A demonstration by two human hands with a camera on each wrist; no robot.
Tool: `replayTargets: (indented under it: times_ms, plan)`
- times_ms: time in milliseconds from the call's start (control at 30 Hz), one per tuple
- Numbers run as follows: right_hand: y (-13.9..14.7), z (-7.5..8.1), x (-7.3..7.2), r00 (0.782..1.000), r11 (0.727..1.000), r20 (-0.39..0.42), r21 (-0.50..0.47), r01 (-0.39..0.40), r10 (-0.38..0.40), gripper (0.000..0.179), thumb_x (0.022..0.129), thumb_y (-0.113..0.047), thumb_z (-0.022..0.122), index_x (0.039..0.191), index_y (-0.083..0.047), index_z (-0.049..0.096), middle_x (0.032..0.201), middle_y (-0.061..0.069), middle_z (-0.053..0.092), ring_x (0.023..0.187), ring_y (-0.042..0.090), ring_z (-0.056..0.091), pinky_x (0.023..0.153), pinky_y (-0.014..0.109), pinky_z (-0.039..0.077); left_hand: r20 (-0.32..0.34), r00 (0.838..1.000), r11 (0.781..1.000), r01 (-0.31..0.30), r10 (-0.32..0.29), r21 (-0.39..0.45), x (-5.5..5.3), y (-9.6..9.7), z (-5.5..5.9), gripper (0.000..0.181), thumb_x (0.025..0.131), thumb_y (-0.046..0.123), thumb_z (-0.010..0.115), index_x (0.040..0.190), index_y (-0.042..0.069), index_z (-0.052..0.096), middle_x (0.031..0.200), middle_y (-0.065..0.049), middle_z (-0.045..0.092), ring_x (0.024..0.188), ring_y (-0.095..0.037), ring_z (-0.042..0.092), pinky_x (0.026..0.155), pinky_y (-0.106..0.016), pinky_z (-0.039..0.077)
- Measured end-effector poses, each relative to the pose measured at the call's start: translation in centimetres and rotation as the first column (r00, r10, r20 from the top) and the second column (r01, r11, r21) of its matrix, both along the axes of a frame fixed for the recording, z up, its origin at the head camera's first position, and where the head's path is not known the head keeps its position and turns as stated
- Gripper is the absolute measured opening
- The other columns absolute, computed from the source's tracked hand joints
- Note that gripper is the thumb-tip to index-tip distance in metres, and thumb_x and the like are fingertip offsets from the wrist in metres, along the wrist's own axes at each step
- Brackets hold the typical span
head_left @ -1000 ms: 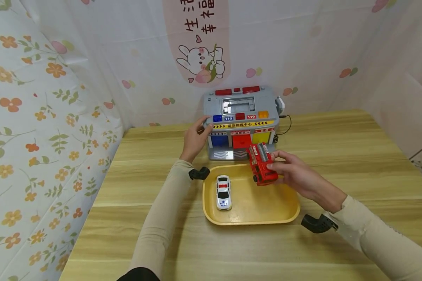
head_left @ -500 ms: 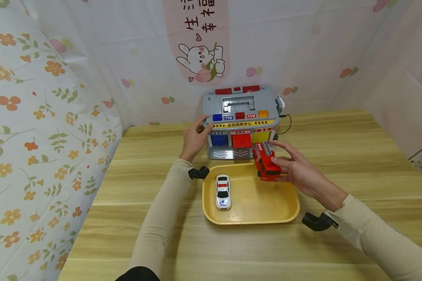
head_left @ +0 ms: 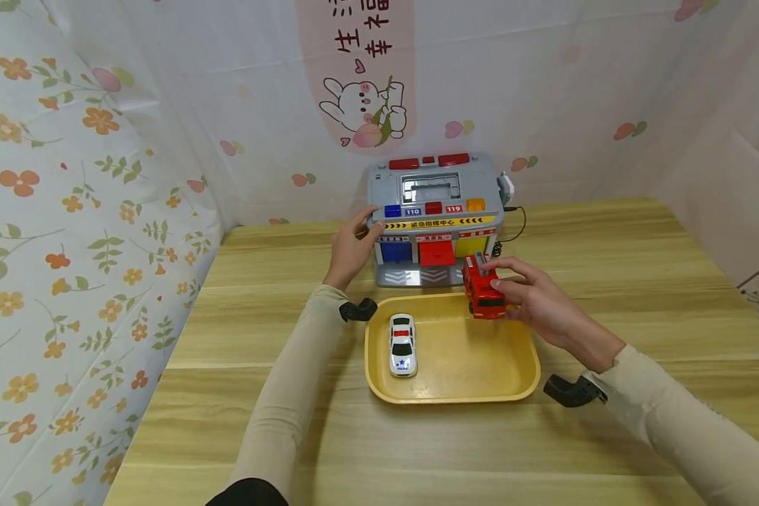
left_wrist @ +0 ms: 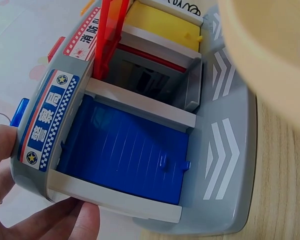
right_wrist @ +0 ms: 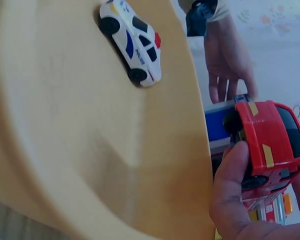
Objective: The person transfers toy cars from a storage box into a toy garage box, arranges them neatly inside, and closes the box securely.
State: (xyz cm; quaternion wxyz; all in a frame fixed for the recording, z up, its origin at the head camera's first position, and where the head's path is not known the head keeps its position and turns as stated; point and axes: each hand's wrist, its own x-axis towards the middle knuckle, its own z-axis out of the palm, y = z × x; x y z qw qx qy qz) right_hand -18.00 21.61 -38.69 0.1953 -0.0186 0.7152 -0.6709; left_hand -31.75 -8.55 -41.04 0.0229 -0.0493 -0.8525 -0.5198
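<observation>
A grey toy garage [head_left: 436, 190] stands at the back of the table. Its red middle door [left_wrist: 107, 40] is swung up over a dark bay, while the blue door [left_wrist: 127, 150] and yellow door [left_wrist: 165, 25] are down. My left hand [head_left: 352, 249] grips the garage's left front corner, some fingers against its side wall. My right hand [head_left: 534, 302] holds a red toy fire truck [head_left: 483, 287] between thumb and fingers, above the far rim of a yellow tray [head_left: 452, 400]. The truck's front faces me. Inside the tray, at left, lies a white toy police car [head_left: 402, 346].
A black cable [head_left: 520, 226] runs from the garage's right side, below a white part [head_left: 506, 187]. Patterned cloth [head_left: 259, 105] hangs close behind the garage and along the left side. Wooden tabletop [head_left: 607, 281] extends around the tray.
The fire truck has shifted slightly right and away from me in my right hand, and has turned to point more straight ahead. My left hand stays on the garage.
</observation>
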Motion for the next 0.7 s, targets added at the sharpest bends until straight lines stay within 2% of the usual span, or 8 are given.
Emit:
replayTargets:
  times_ms: [100, 267, 433, 567, 700]
  plan:
    - [0.0, 0.0, -0.4, 1.000, 1.000, 0.008, 0.018, -0.004, 0.004, 0.029, 0.106, -0.023, 0.050, 0.135, -0.026, 0.045, 0.149, 0.025, 0.035, 0.108, 0.015, 0.064, 0.087, 0.027, 0.059, -0.002, 1.000, 1.000, 0.002, -0.002, 0.003, 0.0, 0.0, 0.0, 0.041, 0.099, 0.045, 0.059, 0.139, 0.037, 0.058, 0.147, -0.007, 0.058, 0.132, -0.029, 0.060, 0.106, -0.046, 0.053]
    - [0.3, 0.4, -1.6, 0.998, 0.996, 0.037, 0.064, -0.059, 0.057, 0.042, 0.101, -0.017, 0.059, 0.139, -0.023, 0.041, 0.148, 0.027, 0.035, 0.114, 0.026, 0.058, 0.088, 0.029, 0.060, 0.000, 1.000, 1.000, 0.006, -0.006, 0.004, -0.2, -0.1, -0.1, 0.041, 0.099, 0.045, 0.059, 0.140, 0.037, 0.057, 0.148, -0.007, 0.057, 0.133, -0.029, 0.059, 0.106, -0.045, 0.053]
    - [0.7, 1.1, -3.2, 0.989, 0.988, 0.072, 0.069, -0.135, 0.130, 0.056, 0.098, -0.012, 0.061, 0.147, -0.017, 0.035, 0.148, 0.028, 0.034, 0.114, 0.028, 0.060, 0.092, 0.038, 0.061, 0.002, 1.000, 1.000, 0.002, -0.002, 0.004, -0.2, -0.1, -0.1, 0.041, 0.099, 0.045, 0.059, 0.140, 0.038, 0.057, 0.148, -0.006, 0.057, 0.133, -0.029, 0.059, 0.105, -0.045, 0.054]
    - [0.9, 1.2, -4.2, 0.983, 0.981, 0.083, 0.091, -0.172, 0.165, 0.065, 0.095, -0.007, 0.064, 0.150, -0.015, 0.031, 0.147, 0.027, 0.034, 0.115, 0.030, 0.058, 0.093, 0.039, 0.061, 0.003, 1.000, 1.000, 0.006, -0.006, 0.005, -0.2, -0.1, -0.1, 0.041, 0.099, 0.045, 0.059, 0.139, 0.037, 0.057, 0.148, -0.006, 0.057, 0.133, -0.029, 0.059, 0.106, -0.045, 0.053]
    - [0.9, 0.9, -4.8, 0.978, 0.970, 0.075, 0.130, -0.205, 0.196, 0.067, 0.094, -0.007, 0.065, 0.151, -0.014, 0.031, 0.146, 0.027, 0.035, 0.115, 0.030, 0.058, 0.092, 0.039, 0.061, -0.001, 1.000, 1.000, 0.018, -0.018, 0.018, -0.1, -0.1, -0.2, 0.041, 0.099, 0.043, 0.059, 0.140, 0.037, 0.057, 0.148, -0.006, 0.057, 0.133, -0.029, 0.059, 0.106, -0.045, 0.053]
